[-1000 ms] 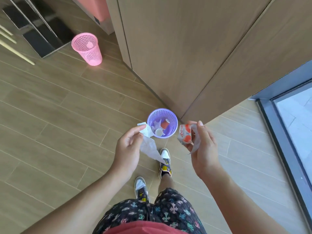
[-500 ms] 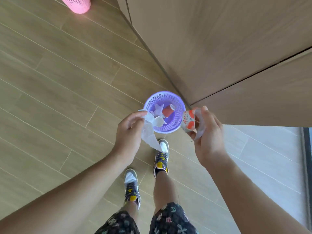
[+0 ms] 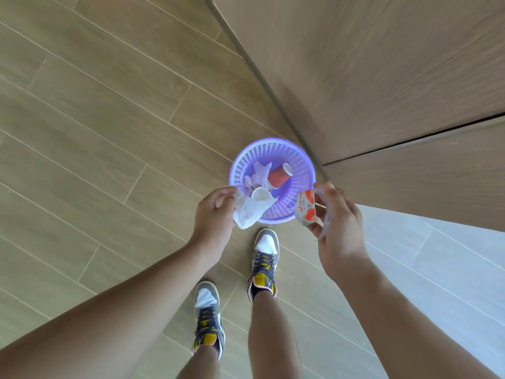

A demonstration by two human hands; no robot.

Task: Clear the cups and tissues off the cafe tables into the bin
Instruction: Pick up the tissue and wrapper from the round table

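Tissue (image 3: pixel 250 212), crumpled white, pinched in left hand (image 3: pixel 214 214); right hand (image 3: pixel 338 228) grips red-white cup (image 3: pixel 306 212).

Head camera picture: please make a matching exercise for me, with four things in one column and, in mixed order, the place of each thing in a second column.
Things
1. white tissue
2. white-and-red paper cup
3. red cup
4. purple bin

Places
A. lying inside the bin
B. standing on the floor
C. held by the left hand
D. held by the right hand

Right pairs: 1-C, 2-D, 3-A, 4-B.
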